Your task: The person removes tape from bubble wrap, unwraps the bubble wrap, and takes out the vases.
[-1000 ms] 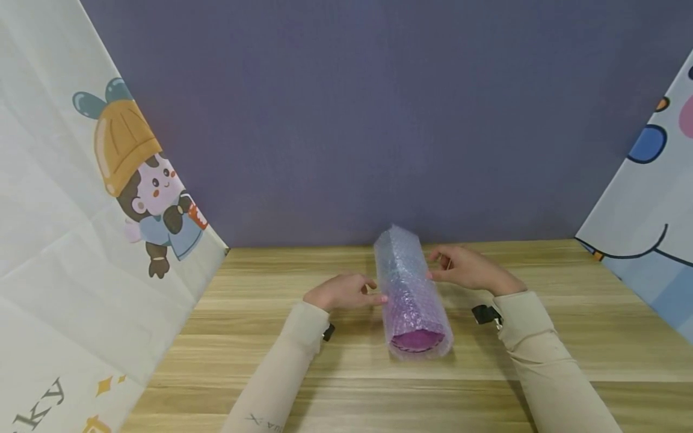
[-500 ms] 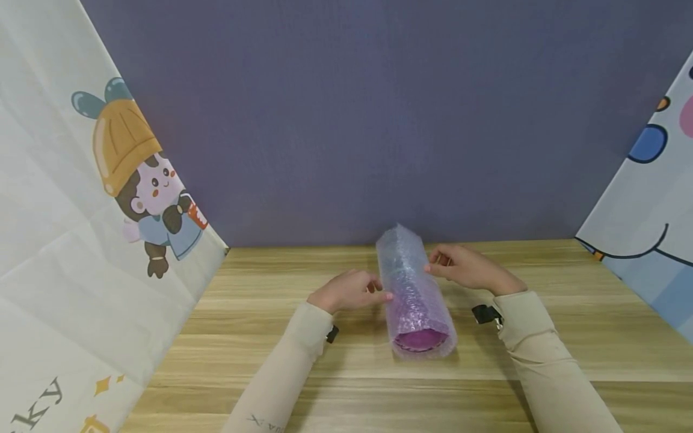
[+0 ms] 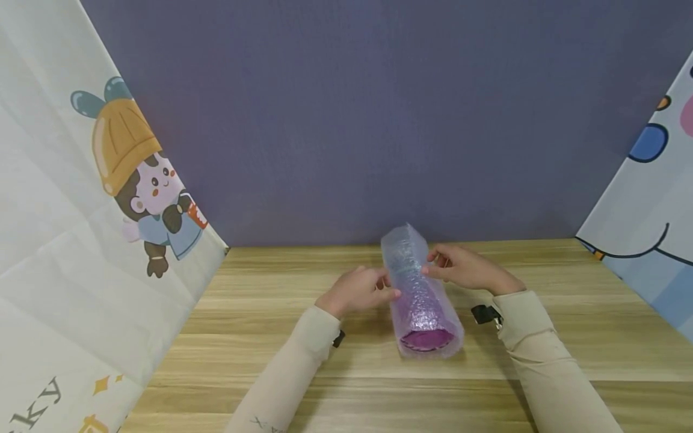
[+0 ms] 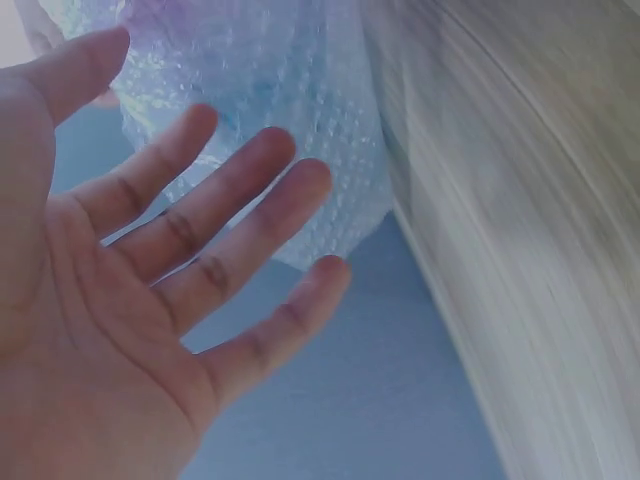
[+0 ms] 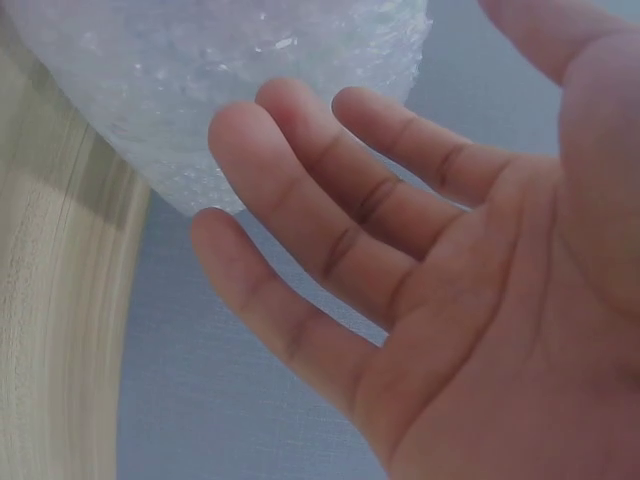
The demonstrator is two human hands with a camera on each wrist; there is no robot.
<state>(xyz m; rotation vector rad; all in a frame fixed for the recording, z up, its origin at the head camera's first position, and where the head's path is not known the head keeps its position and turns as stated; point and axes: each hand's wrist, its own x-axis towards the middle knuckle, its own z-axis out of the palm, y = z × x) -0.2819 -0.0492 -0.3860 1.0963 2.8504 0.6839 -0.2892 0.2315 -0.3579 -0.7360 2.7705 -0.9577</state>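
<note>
in the head view, the bubble-wrapped bundle (image 3: 423,300) lies lengthwise on the wooden table (image 3: 243,337), purple end nearest; the left hand (image 3: 358,290) and right hand (image 3: 467,267) flank it, probably to steady something round enough to roll. in the left wrist view, the fingers are spread beside the bundle, not curled round it. in the right wrist view, they are loosely parted, pinching nothing; whether they touch is unclear.

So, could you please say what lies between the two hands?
The bubble-wrapped bundle lies between the left hand and the right hand, as the head view shows.
</note>
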